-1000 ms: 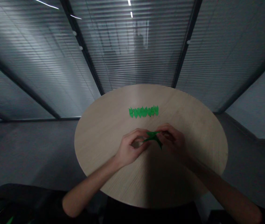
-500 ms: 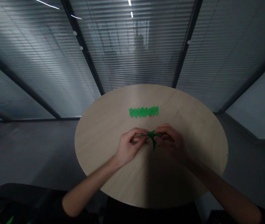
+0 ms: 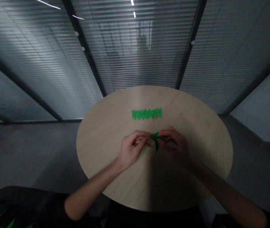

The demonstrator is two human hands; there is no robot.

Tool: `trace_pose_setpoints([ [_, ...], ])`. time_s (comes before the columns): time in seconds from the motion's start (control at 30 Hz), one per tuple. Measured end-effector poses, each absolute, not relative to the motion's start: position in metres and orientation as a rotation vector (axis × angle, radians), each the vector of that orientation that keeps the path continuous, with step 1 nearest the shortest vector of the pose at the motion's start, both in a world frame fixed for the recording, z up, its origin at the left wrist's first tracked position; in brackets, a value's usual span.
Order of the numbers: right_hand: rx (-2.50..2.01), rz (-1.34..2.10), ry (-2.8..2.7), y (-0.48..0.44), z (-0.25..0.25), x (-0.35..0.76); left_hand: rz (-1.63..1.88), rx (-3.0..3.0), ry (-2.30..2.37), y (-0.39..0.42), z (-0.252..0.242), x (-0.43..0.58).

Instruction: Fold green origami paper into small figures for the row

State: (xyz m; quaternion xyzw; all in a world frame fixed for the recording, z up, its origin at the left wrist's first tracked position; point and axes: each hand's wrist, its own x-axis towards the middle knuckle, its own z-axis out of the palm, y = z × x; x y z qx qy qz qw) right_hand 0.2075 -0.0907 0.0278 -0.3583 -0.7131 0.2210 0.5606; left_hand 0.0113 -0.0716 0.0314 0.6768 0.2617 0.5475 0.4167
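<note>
Head view: left hand (image 3: 130, 150) at nine o'clock and right hand (image 3: 179, 146) at three have fingers pinched on a green folded strip (image 3: 155, 136), apparently paper, above the table's middle. The step looks like folding; the next move probably calls for steady, aligned pressure. Toward twelve, a row of green folded pieces (image 3: 146, 114) lies on the round wood-grain table (image 3: 106, 133); beyond stand blinds (image 3: 144, 66) in a dim room.

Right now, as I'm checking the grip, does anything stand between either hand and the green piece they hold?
Nothing visible does: the left hand and right hand both pinch the green piece. The row of green shapes lies beyond them.
</note>
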Motion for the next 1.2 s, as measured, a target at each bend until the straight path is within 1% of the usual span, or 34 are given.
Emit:
trace_pose_setpoints([
  [0.47, -0.840, 0.510, -1.778, -0.091, 0.031, 0.208, 1.439, 1.896, 0.701, -0.074, 0.026, 0.007],
  [0.73, -0.900, 0.299, -1.982, -0.091, 0.027, 0.211, 1.347, 2.319, 0.762, -0.071, 0.024, -0.001],
  [0.87, -0.919, 0.219, -2.065, -0.092, 0.026, 0.211, 1.243, 2.481, 0.746, -0.071, 0.027, -0.001],
  [0.97, -0.935, 0.192, -2.094, -0.091, 0.027, 0.210, 1.196, 2.517, 0.746, -0.071, 0.027, -0.001],
  [1.2, -0.974, 0.175, -2.171, -0.090, 0.028, 0.212, 1.225, 2.441, 0.781, -0.071, 0.024, -0.002],
])
